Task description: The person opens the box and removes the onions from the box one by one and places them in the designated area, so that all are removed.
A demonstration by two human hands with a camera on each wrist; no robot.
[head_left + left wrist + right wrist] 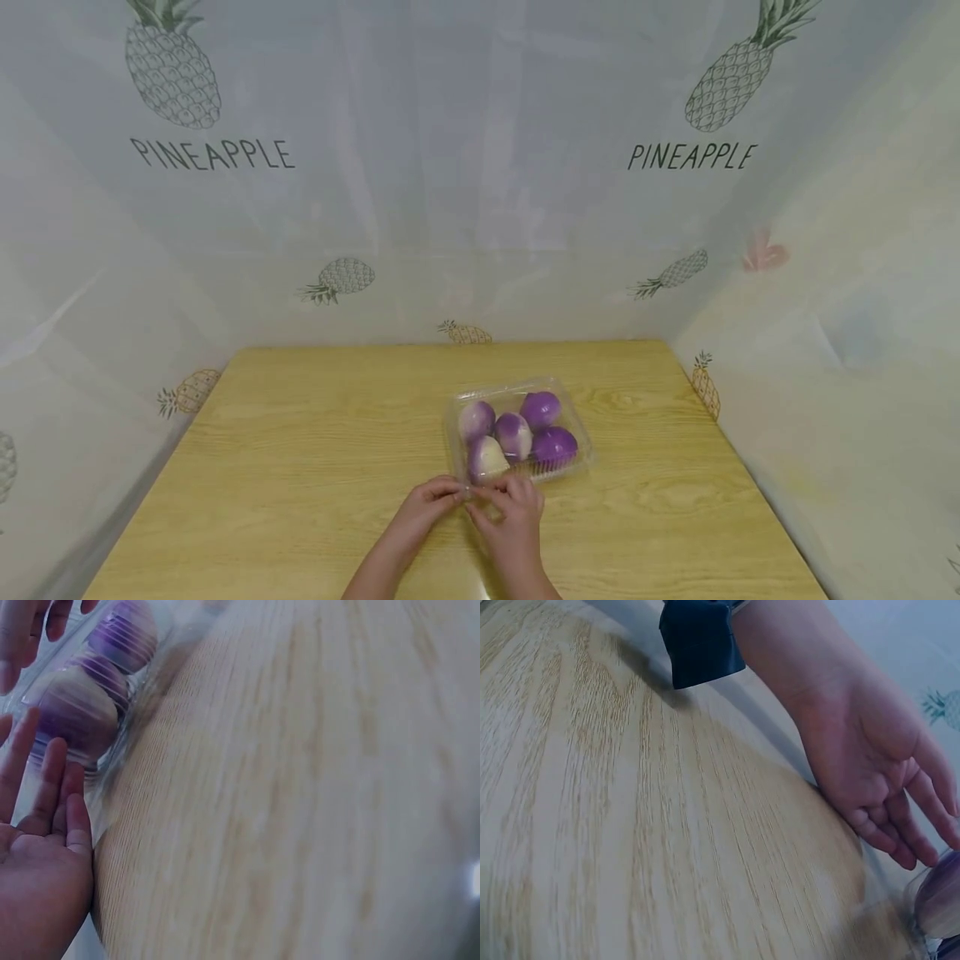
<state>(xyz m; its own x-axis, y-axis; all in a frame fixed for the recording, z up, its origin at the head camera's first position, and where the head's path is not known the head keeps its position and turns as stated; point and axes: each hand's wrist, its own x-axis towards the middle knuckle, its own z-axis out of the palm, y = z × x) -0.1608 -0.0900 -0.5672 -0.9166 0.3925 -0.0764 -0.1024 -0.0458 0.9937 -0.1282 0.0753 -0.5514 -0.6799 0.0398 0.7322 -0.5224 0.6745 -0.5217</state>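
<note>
A clear plastic box holds several rounded, purple-and-white pieces, some solid purple and some partly cream. At its near left corner, my left hand brings thumb and forefinger together on the edge. My right hand pinches the same corner from the other side, and its fingertips almost meet those of the left. In the left wrist view the other fingers of the left hand stretch out beside the box's ribbed side. The right hand shows loosely bent fingers close to the box in the right wrist view.
A wooden table lies under the box and hands. Pale cloth with pineapple prints hangs behind and along both sides. A dark wrist strap piece shows near the top of the right wrist view.
</note>
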